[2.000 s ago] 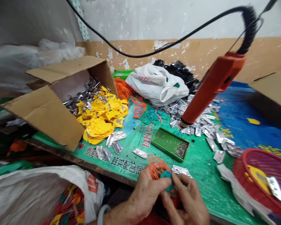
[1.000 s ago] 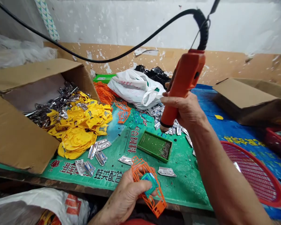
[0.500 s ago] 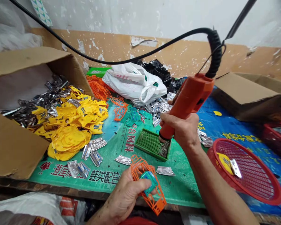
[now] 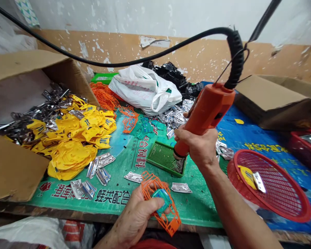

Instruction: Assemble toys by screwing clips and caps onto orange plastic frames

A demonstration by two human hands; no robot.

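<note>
Room runs between yellow pile point(image 4: 72, 155) and tray point(image 4: 159, 167); driver point(image 4: 207, 110) overhangs the tray, right forearm point(image 4: 226, 195) bars the way to the basket point(image 4: 277, 193).

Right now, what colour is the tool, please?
The tool is orange-red, shown best in the head view.

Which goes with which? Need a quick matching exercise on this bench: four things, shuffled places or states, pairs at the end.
Things
1. Teal plastic part
2. Corded electric screwdriver
3. Green perforated tray
4. Red mesh basket

Places and states
A. Contains a yellow piece and a silvery plate
B. Held by the left hand against an orange openwork frame
C. Bears tiny metal pieces toward one end
D. Gripped by the right hand

Pairs: 1-B; 2-D; 3-C; 4-A
</note>
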